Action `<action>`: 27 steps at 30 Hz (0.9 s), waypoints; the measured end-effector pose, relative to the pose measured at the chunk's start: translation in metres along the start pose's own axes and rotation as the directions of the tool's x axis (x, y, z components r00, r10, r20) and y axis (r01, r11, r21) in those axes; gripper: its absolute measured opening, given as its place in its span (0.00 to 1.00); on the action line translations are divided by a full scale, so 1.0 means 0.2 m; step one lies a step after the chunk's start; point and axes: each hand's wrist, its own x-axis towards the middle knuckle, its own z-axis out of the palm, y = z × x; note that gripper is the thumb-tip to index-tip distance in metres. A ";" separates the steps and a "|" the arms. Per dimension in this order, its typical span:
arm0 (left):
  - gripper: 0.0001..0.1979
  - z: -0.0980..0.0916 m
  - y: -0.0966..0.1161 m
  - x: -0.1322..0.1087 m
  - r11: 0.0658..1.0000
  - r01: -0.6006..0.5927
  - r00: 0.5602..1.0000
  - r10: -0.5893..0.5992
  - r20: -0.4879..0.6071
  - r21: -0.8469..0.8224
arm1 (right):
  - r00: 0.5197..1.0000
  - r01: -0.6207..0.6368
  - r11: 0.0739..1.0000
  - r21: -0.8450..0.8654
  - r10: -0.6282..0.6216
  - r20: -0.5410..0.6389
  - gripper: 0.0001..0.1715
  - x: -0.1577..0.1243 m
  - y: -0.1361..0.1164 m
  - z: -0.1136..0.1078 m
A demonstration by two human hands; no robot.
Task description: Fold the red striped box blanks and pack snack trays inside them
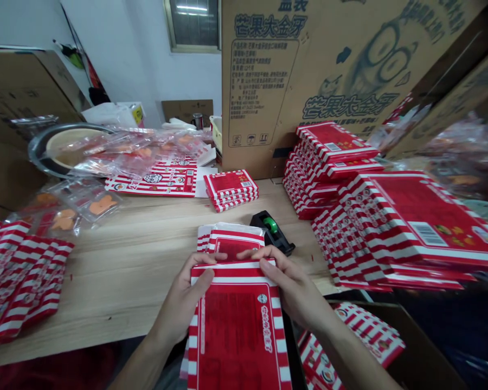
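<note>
A flat red box with red-and-white striped edges (239, 330) is held in front of me at the table's near edge. My left hand (187, 292) grips its upper left corner, thumb on the face and fingers over the top edge. On the upper right corner, my right hand (288, 281) holds it the same way. Just beyond the fingers lies another striped red package (244, 233), partly covered by the held box. A black tape dispenser with a green core (270, 230) sits to the right of it.
Tall stacks of striped boxes (406, 233) stand on the right, with more boxes (370, 330) in a carton below. A small stack (231, 187) lies farther back. Clear packets with orange pieces (101, 205) spread at left. A large cardboard carton (264, 124) blocks the back.
</note>
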 end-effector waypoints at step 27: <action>0.19 -0.25 0.08 -0.15 0.978 -0.138 0.970 0.166 -0.180 0.158 | 0.943 -0.001 0.803 -0.596 -0.197 -0.267 0.13 0.19 0.25 -0.67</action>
